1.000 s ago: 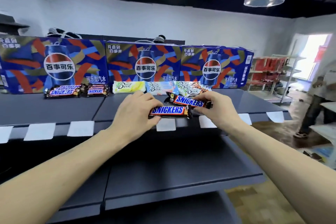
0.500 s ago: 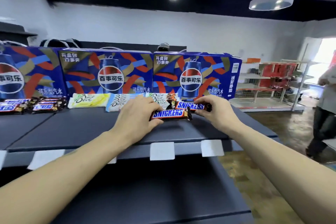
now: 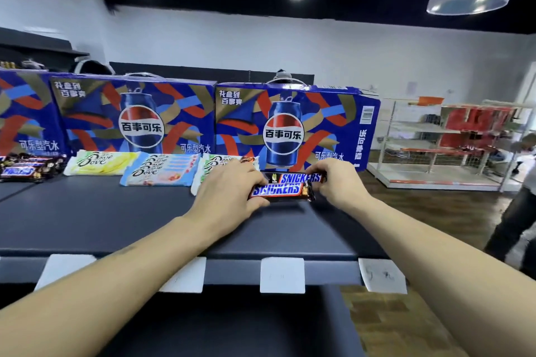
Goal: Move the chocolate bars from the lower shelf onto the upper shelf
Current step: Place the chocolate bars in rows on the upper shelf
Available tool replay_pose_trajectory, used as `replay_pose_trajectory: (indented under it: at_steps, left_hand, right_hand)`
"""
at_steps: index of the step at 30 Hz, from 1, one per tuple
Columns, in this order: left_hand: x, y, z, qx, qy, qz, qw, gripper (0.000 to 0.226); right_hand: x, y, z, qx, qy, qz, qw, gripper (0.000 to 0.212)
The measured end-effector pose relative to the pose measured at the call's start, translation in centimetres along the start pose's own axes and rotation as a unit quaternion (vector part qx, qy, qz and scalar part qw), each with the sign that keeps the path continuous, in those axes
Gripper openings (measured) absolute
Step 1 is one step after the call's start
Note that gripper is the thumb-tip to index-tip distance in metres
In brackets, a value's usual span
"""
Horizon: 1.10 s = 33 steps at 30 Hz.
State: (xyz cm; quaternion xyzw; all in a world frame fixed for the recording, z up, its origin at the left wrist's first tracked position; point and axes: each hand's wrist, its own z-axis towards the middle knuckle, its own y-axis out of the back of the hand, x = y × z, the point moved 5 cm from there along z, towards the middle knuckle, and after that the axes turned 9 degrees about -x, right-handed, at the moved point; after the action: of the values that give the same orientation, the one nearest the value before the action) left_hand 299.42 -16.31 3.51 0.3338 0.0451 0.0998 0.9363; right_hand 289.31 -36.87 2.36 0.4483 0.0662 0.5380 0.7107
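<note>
- The left hand point(image 3: 229, 193) pinches the front brown-and-blue Snickers bar point(image 3: 280, 192) at frame centre, low over the dark grey upper shelf point(image 3: 116, 220).
- The right hand point(image 3: 338, 182) pinches the rear Snickers bar point(image 3: 298, 177), touching the front one.

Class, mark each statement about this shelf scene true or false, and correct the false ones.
1. The left hand holds a Snickers bar. True.
2. The right hand is empty. False: it holds a second Snickers bar.
3. Both held bars are over the upper shelf. True.
4. The Dove bars lie behind the Pepsi boxes. False: they lie in front of the boxes.
5. More Snickers bars sit at the shelf's far left. True.
</note>
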Motion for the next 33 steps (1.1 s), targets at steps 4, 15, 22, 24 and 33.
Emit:
replay_pose_trajectory:
  at_steps: [4,15,22,24,33]
  left_hand:
    - [0.4,-1.5,1.4,0.008,-0.018,0.0,1.0,0.035]
    - [2.1,-4.1,3.5,-0.01,-0.04,0.016,0.999,0.033]
    - [2.7,-4.9,3.9,-0.032,-0.05,0.022,0.998,0.03]
    - [2.9,-5.3,4.2,-0.028,-0.048,0.021,0.998,0.03]
    - [2.1,-6.9,5.4,0.001,-0.056,0.021,0.998,0.03]
  right_hand:
    - [-0.9,-1.2,1.9,0.014,-0.008,-0.023,1.0,0.029]
    - [-1.4,-5.4,5.8,0.014,0.042,-0.051,0.998,0.04]
    - [-0.8,-5.8,6.7,0.02,0.072,-0.108,0.991,0.041]
    - [-1.0,-5.7,6.4,0.011,0.079,-0.114,0.99,0.041]
    - [-2.4,-3.5,5.5,0.014,0.066,-0.025,0.997,0.039]
